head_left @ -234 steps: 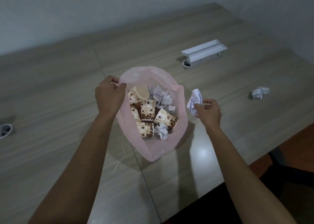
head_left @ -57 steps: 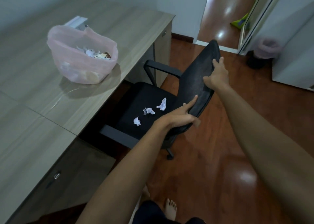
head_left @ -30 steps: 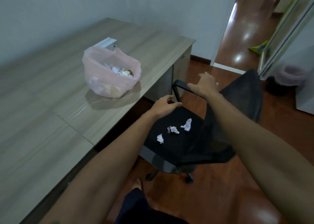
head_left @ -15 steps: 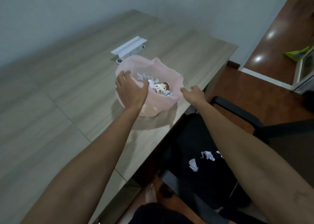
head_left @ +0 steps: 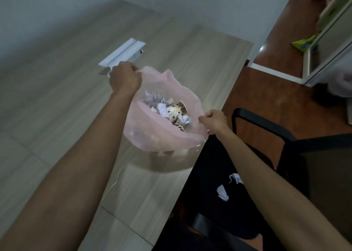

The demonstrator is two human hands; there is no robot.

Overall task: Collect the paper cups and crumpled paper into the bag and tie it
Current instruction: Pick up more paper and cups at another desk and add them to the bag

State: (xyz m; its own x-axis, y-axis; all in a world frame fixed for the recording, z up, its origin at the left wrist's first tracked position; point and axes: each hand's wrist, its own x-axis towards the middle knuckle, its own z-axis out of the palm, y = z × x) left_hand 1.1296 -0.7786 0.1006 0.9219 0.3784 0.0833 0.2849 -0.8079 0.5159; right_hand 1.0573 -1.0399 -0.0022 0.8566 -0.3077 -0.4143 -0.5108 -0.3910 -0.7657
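Pink bag (head_left: 163,136) gripped at opposite rim edges by left hand (head_left: 123,77) and right hand (head_left: 214,120), fingers pinched shut. Paper cups (head_left: 176,111) loaded inside; crumpled paper (head_left: 222,192) beside bag, on chair (head_left: 266,165), uncollected. Untied.

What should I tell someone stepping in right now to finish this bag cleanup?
Left hand grips the far rim of the pink bag; right hand grips the near rim.
The bag sits open at the desk edge, paper cups and crumpled paper inside.
Left: paper scraps on the chair seat to collect, then tie the bag.
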